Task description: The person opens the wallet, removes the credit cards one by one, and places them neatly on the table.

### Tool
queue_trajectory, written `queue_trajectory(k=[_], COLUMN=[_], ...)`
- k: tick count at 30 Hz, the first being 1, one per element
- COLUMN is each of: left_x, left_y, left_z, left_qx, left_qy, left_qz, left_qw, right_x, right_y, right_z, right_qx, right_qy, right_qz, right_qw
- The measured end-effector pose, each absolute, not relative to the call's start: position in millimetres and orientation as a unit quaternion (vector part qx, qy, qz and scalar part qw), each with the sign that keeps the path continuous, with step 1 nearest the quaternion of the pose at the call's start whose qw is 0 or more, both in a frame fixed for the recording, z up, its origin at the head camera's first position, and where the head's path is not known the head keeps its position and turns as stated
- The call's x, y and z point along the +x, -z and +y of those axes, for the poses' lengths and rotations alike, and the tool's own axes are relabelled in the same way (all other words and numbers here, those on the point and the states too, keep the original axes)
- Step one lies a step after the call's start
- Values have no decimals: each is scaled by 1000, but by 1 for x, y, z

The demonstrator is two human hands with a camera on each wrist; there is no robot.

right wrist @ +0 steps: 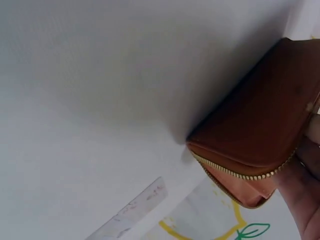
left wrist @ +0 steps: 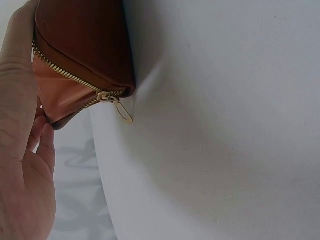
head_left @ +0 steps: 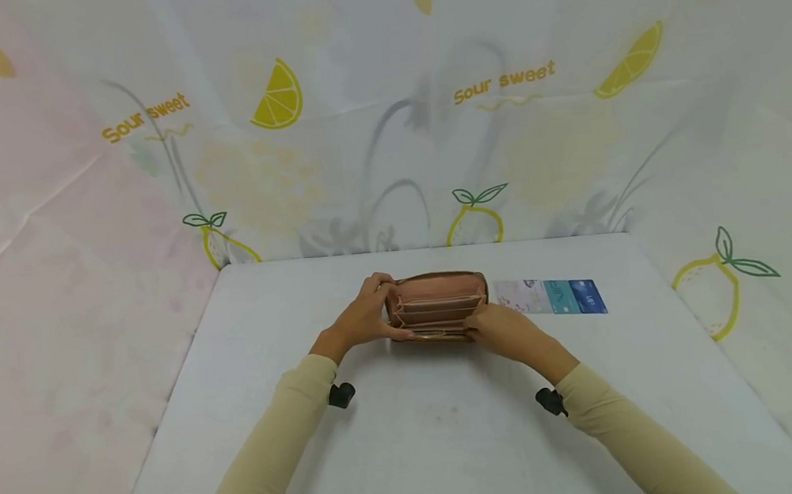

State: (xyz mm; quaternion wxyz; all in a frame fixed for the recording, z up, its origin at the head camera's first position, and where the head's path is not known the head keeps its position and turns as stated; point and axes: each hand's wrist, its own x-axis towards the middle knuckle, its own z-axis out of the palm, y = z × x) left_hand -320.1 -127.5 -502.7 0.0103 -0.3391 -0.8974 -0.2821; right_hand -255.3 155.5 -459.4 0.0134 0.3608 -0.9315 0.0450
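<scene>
A brown zip-around wallet [head_left: 440, 286] lies unzipped at the back of the table, its pink lining and inner pockets facing up. My left hand [head_left: 367, 316] holds its left end, fingers at the back edge and thumb at the front one. At the front right corner, my right hand [head_left: 507, 330] grips the front edge, with fingertips reaching inside the wallet; they are partly hidden. In the left wrist view a gold zip pull [left wrist: 123, 111] dangles from the wallet's end. The brown outer side [right wrist: 255, 115] fills much of the right wrist view.
Right of the wallet lie a pale patterned paper [head_left: 524, 297], a teal card [head_left: 561, 297] and a dark blue card [head_left: 588, 297] in a row. The white table [head_left: 430, 450] meets lemon-printed cloth walls [head_left: 373, 162] at the back and sides.
</scene>
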Motion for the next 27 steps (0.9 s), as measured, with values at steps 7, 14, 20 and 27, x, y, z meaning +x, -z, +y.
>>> queue_trajectory(k=[7, 14, 20, 27], left_x=[-318, -315, -316, -317], left_y=[501, 498, 500, 501], left_z=[-126, -126, -127, -128], left_qx=[-341, -338, -335, -335], left_qy=[288, 291, 286, 283], left_qz=[-895, -895, -898, -899], left_qw=[16, 10, 9, 9], right_x=[-256, -255, -254, -250], right_y=[458, 470, 476, 473], right_z=[153, 154, 158, 162], right_qx=[362, 365, 395, 415], right_qy=[9, 42, 41, 8], right_qz=[-932, -927, -908, -886], right_qw=[28, 73, 134, 204])
